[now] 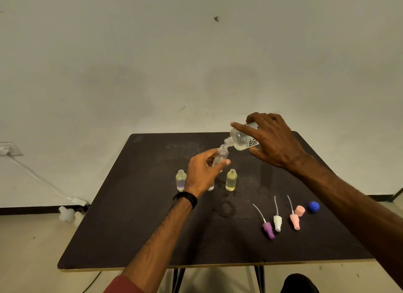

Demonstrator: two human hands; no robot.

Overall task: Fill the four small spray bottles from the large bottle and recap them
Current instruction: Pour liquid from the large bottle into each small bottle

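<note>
Left hand (201,172): fingers clamped on small bottle (220,156), tilted.
Right hand (272,140): fingers clamped on large bottle (241,139), tipped, necks touching.

We wear a black band (185,198) on our left wrist, left of frame centre, and a red sleeve (122,285) at the bottom edge; our right forearm is bare.

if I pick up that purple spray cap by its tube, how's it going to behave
The purple spray cap would probably dangle: its thin dip tube looks flexible and bends slightly. It looks light, small plastic. Lying on its side on the table, the round body may roll if nudged.
</note>
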